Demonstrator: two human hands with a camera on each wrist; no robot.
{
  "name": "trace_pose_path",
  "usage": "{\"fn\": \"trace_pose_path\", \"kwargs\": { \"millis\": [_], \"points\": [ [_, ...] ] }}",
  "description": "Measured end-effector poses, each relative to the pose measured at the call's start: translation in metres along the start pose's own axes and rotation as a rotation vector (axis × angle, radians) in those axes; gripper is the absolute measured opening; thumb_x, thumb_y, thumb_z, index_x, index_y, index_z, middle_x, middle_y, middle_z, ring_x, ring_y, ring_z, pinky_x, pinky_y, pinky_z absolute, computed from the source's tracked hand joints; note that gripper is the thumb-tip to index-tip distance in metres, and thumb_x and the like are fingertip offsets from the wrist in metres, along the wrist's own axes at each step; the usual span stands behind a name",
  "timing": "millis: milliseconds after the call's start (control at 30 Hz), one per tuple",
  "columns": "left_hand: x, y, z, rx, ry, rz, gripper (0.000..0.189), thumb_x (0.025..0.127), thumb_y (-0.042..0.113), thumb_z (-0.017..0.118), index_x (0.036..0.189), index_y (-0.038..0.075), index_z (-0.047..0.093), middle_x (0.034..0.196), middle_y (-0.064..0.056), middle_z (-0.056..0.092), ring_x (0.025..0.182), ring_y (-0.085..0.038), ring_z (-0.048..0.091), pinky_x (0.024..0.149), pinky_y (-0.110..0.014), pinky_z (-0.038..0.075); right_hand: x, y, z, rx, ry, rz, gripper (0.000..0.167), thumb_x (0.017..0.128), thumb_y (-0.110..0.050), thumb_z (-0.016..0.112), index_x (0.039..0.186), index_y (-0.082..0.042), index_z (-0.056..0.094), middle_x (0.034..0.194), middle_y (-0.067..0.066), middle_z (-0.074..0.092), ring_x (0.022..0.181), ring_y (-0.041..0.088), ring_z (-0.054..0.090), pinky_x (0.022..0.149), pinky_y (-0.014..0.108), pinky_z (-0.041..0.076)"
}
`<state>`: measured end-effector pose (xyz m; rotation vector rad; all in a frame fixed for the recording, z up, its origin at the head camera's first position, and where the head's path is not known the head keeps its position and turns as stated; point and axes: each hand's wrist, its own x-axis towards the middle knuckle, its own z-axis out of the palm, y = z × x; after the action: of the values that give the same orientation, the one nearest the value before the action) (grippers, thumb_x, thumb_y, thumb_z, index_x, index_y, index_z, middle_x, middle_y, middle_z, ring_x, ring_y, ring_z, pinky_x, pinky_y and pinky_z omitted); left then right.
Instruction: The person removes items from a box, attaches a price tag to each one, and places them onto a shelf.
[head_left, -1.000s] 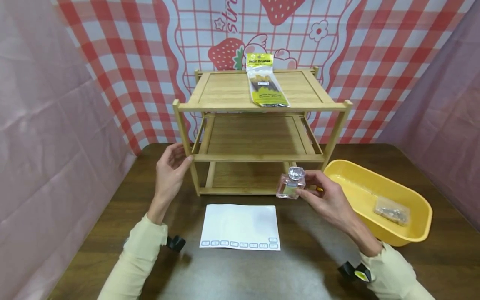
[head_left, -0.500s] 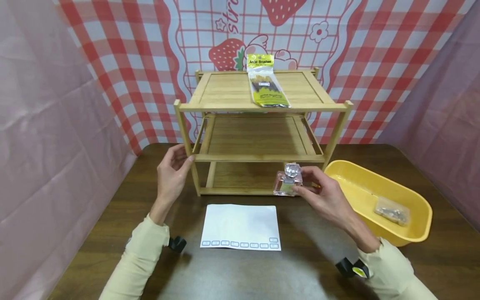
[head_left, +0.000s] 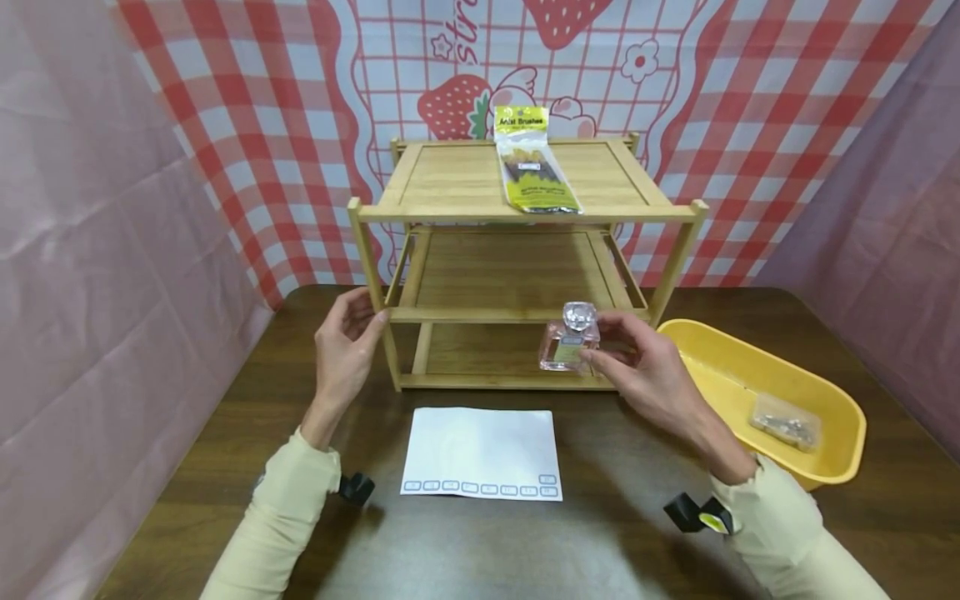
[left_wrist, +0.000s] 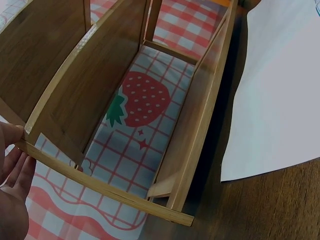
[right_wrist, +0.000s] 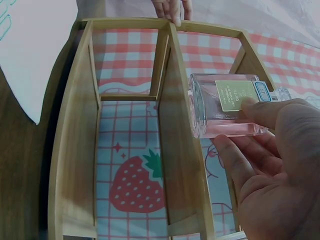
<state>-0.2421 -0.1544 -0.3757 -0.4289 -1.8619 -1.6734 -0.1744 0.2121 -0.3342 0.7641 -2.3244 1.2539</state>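
My right hand pinches a pink glass perfume bottle with a faceted clear cap, thumb over its pale label. The bottle is upright, in front of the middle board's right part. In the right wrist view the perfume bottle appears sideways beside the middle board's edge; whether they touch I cannot tell. A three-tier wooden shelf stands on the table. My left hand grips its left front post near the middle tier, as the left wrist view shows with the thumb and fingers on either side of the post.
A pack of artist brushes lies on the top tier. To the right stands a yellow basin holding a small clear packet. White paper with small printed boxes lies before the shelf. Checked cloth hangs behind.
My right hand has raised the perfume bottle and brought it slightly left, from bottom-tier height to around the middle tier's front rail. The left hand stays on the post.
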Motion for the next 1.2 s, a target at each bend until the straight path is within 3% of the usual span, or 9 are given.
{"fn": "trace_pose_path", "kwargs": {
  "millis": [100,333,633,1200],
  "points": [
    [-0.001,0.005,0.002,0.013,0.003,-0.008,0.034,0.094,-0.012,0.067,0.127,-0.014,0.059,0.116,-0.034,0.064,0.1,-0.016,0.064,0.091,-0.023,0.055,0.004,-0.002,0.001,0.021,0.002,-0.002,0.038,0.089,0.014,0.073,0.124,0.01,0.058,0.113,0.02,0.067,0.099,0.029,0.068,0.084,0.02,0.057],
    [-0.006,0.032,0.004,0.03,0.001,-0.016,0.032,0.095,-0.013,0.065,0.125,-0.017,0.057,0.115,-0.034,0.064,0.099,-0.013,0.064,0.091,-0.022,0.054,0.015,-0.004,0.002,0.021,0.017,0.02,0.036,0.09,0.011,0.073,0.123,0.01,0.058,0.113,0.022,0.068,0.1,0.033,0.068,0.085,0.018,0.056],
    [-0.006,0.031,0.005,0.021,-0.001,0.005,0.034,0.094,-0.014,0.065,0.126,-0.018,0.057,0.115,-0.036,0.063,0.1,-0.018,0.064,0.092,-0.025,0.055,0.025,-0.006,0.004,0.042,0.032,0.077,0.036,0.093,0.006,0.072,0.126,0.01,0.058,0.115,0.023,0.066,0.106,0.035,0.065,0.089,0.017,0.054],
    [-0.006,0.034,0.006,0.031,-0.003,0.003,0.033,0.095,-0.014,0.064,0.126,-0.018,0.056,0.116,-0.036,0.062,0.102,-0.023,0.063,0.094,-0.027,0.055,0.042,-0.001,0.008,0.041,0.025,0.079,0.037,0.096,0.0,0.072,0.13,0.007,0.058,0.122,0.021,0.062,0.113,0.034,0.063,0.093,0.032,0.056]
  ]
}}
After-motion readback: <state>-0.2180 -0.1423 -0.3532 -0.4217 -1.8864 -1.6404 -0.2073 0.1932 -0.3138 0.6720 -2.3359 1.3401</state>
